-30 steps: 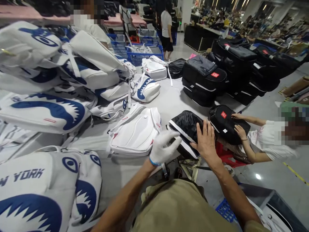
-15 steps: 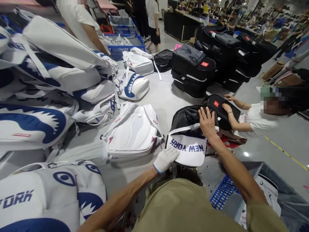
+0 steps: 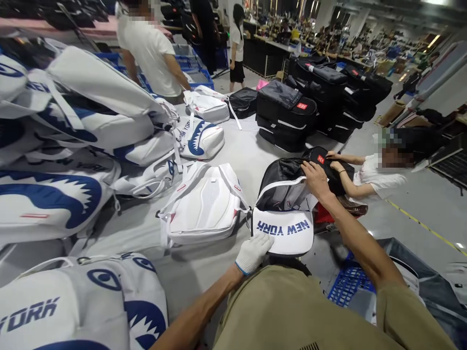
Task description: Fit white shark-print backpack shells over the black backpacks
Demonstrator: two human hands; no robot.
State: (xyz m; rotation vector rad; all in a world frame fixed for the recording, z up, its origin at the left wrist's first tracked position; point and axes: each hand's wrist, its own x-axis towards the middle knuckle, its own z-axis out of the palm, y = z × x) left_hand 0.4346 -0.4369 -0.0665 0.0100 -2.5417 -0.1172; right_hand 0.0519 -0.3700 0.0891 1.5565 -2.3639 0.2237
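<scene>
A white backpack (image 3: 282, 232) lies unzipped in front of me, its black lining showing. "NEW YORK" reads upside down on the folded-back flap. My left hand (image 3: 255, 250), in a white knit glove, holds the flap's near left edge; its thumb is hidden. Bare, my right hand (image 3: 316, 180) has its fingers curled over the far right rim of the opening. To the left, a second white backpack (image 3: 204, 209) lies with its straps and padded back facing up, close to the open one.
White-and-blue shark-print backpacks (image 3: 47, 194) are piled on the left. Black bags (image 3: 286, 119) stand stacked at the back. On the right, a co-worker (image 3: 379, 175) handles a black bag (image 3: 341, 167). A blue crate (image 3: 350, 282) sits low at my right. Another person (image 3: 153, 53) stands behind the pile.
My right hand has gone from lying spread on the black lining to curling over the rim, and the opening gapes wider. My left hand stays on the flap. The view has tilted up slightly.
</scene>
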